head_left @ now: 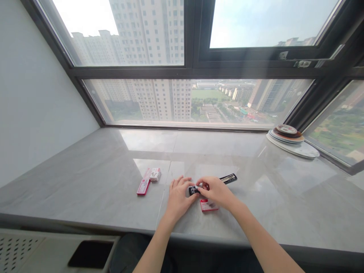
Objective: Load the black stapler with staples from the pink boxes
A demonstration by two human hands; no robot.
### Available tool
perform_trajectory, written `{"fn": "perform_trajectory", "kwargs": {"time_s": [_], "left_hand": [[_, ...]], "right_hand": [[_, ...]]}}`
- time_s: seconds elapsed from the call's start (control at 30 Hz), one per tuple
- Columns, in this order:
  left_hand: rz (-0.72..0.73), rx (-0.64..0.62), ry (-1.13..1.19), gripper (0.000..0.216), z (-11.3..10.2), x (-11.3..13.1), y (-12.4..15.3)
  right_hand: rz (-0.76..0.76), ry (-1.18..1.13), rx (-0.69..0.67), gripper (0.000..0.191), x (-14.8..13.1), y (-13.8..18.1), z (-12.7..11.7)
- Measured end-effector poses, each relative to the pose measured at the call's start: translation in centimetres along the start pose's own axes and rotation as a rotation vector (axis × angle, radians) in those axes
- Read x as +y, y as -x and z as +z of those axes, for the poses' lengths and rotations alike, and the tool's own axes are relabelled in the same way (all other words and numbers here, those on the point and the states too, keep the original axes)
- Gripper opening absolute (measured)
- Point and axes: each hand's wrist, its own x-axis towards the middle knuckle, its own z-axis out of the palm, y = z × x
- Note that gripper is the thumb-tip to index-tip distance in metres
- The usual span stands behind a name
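A black stapler lies folded open on the grey stone counter. Its short end sits between the thumb and forefinger of my left hand, the other fingers resting spread on the counter. My right hand is closed in a pinch over the stapler's middle; whatever is between its fingertips is too small and covered to make out. The stapler's long arm, with a pale metal channel, sticks out beyond my right hand. Just below both hands lies a small red and white box, partly hidden by my right hand.
To the left, a pink and white flat box lies touching a small white box. Stacked plates stand in the far right corner by the window. The counter's front edge runs close to my forearms.
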Motion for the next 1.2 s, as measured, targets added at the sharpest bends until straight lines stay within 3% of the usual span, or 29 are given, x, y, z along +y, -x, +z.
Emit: {"fn": "perform_trajectory", "kwargs": {"time_s": [0.47, 0.73, 0.87, 0.97, 1.1, 1.2], "left_hand": [[0.005, 0.003, 0.012, 0.027, -0.1, 0.1, 0.0], [-0.009, 0.001, -0.006, 0.025, 0.0, 0.1, 0.0], [-0.007, -0.001, -0.021, 0.025, 0.0, 0.1, 0.0], [-0.002, 0.003, -0.016, 0.026, 0.0, 0.0, 0.0], [-0.004, -0.003, -0.001, 0.026, 0.1, -0.2, 0.0], [-0.004, -0.013, 0.001, 0.025, 0.2, -0.3, -0.1]], "right_hand": [[0.025, 0.003, -0.044, 0.026, 0.1, -0.4, -0.3], [0.14, 0.086, 0.065, 0.02, -0.2, 1.1, -0.2], [0.098, -0.203, 0.048, 0.025, 0.3, 2.6, 1.0], [0.228, -0.505, 0.062, 0.038, 2.6, 4.4, 1.0], [0.535, -0.711, 0.183, 0.056, 6.3, 6.5, -0.9], [0.482, -0.83, 0.254, 0.069, 7.5, 6.0, -2.9]]}}
